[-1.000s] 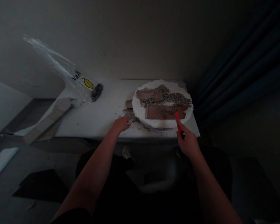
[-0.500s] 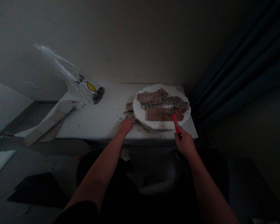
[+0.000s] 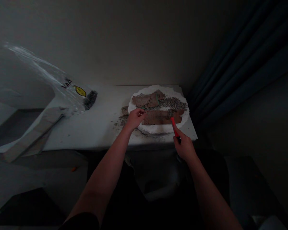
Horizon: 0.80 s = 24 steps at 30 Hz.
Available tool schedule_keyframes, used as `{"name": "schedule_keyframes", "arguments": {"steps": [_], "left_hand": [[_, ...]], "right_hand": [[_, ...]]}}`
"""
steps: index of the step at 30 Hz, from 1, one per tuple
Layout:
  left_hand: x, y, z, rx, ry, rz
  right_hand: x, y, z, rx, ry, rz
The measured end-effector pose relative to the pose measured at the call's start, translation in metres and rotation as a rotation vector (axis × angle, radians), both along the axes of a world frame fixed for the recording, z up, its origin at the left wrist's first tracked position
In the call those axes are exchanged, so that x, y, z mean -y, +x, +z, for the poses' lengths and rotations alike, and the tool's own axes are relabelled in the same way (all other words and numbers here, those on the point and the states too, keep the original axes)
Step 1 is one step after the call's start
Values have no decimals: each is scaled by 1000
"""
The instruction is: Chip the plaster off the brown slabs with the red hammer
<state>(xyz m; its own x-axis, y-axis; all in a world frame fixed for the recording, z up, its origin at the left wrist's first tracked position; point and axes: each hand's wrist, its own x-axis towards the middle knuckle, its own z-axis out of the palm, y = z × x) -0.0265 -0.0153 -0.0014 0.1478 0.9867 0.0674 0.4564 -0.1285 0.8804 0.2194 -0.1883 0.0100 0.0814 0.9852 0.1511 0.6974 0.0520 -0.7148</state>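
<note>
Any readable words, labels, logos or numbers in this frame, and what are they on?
Clear plastic bag on the white tabletop: dark lettering beside a yellow oval logo, too blurred to read.
Brown rectangular slabs on the white round base: no legible text.
Nothing else carries text.

1. A white table (image 3: 103, 123) stands against a plain wall, with a dark curtain beside its right end.
2. On its right part sits a round white slab (image 3: 156, 129), possibly foam, though the dim light makes that hard to tell.
3. Grey crumbs (image 3: 121, 119) and a small brown fragment (image 3: 124, 110) lie on the tabletop just left of the slab.
4. A clear plastic bag (image 3: 72, 92) with a yellow mark rests on the far left part, its closed end rising off the table.
5. A pale flat plank (image 3: 31, 135) lies at the left edge, reaching past it.
</note>
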Motion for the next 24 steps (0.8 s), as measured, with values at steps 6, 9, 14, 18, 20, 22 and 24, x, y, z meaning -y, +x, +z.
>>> {"name": "schedule_keyframes", "arguments": {"steps": [6, 9, 14, 18, 20, 22, 24], "left_hand": [[-4, 60, -9, -82, 117, -154], [-13, 72, -18, -175, 156, -170], [-19, 77, -27, -271, 196, -198], [-18, 77, -27, -270, 208, -227], [-17, 77, -26, -271, 208, -239], [-17, 77, -25, -274, 208, -243], [-16, 78, -25, -274, 212, -246]], "right_hand": [[-1, 2, 0, -22, -16, 10], [-1, 4, 0, -33, -19, 23], [-2, 7, 3, -47, -34, 40], [-2, 8, 2, -44, -44, 47], [-2, 8, 1, -34, -51, 42], [-1, 8, 1, -29, -54, 37], [-1, 8, 1, -32, -52, 38]]}}
